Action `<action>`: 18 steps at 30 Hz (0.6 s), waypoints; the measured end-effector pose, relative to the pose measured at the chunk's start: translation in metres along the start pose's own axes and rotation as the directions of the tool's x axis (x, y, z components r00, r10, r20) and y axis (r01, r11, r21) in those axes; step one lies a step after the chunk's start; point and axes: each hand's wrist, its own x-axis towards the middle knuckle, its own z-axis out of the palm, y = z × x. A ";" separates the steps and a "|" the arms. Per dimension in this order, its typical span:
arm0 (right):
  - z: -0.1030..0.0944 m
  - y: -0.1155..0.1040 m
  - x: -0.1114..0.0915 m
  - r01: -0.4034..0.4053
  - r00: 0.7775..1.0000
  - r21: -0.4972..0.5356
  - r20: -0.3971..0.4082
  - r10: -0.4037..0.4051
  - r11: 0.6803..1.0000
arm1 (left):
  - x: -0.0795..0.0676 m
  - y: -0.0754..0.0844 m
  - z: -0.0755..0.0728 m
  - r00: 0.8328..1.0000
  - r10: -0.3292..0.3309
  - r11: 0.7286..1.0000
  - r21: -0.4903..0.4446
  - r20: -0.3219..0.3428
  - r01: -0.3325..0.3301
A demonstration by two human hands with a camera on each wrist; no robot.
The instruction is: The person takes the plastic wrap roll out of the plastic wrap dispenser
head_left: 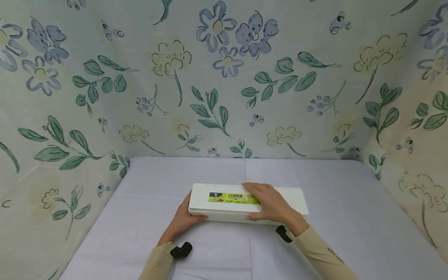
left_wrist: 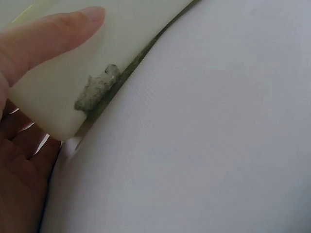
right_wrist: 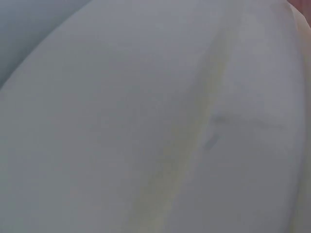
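Note:
A long white cling film box point(head_left: 224, 216) with a yellow-green label lies crosswise in the middle of the table in the head view. My left hand point(head_left: 186, 214) holds its left end, the thumb along the front face. In the left wrist view that thumb point(left_wrist: 58, 36) lies on the box point(left_wrist: 53, 102), with the other fingers beyond its corner. A ragged greyish patch point(left_wrist: 97, 90) marks the box's lower edge. My right hand point(head_left: 271, 204) spans the box right of centre, fingers over the lid and thumb at the front, covering the label's right end.
A white cloth point(head_left: 168, 175) covers the table. Floral fabric point(head_left: 217, 97) hangs behind it and at both sides. Black wrist cameras point(head_left: 181, 250) sit at the beige sleeves point(head_left: 320, 252). The right wrist view shows blurred pale surfaces and a yellowish band point(right_wrist: 184, 141).

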 end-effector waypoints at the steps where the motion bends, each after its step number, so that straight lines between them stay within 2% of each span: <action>1: 0.001 0.000 0.000 0.014 1.000 -0.013 -0.006 -0.014 1.000 | -0.001 0.004 0.000 1.000 0.000 1.000 -0.003 -0.002 0.000; 6: 0.002 0.001 0.001 0.056 0.998 -0.062 -0.014 -0.057 0.997 | -0.004 0.018 -0.002 1.000 -0.017 1.000 -0.003 0.013 0.017; 12: 0.003 0.002 0.002 0.056 0.998 -0.091 0.007 -0.056 0.994 | -0.004 0.020 -0.002 0.999 -0.035 0.999 -0.003 0.017 0.035; 18: 0.003 0.002 0.003 0.090 0.995 -0.108 -0.029 -0.094 0.990 | -0.004 0.019 -0.002 1.000 -0.016 1.000 0.001 0.009 0.016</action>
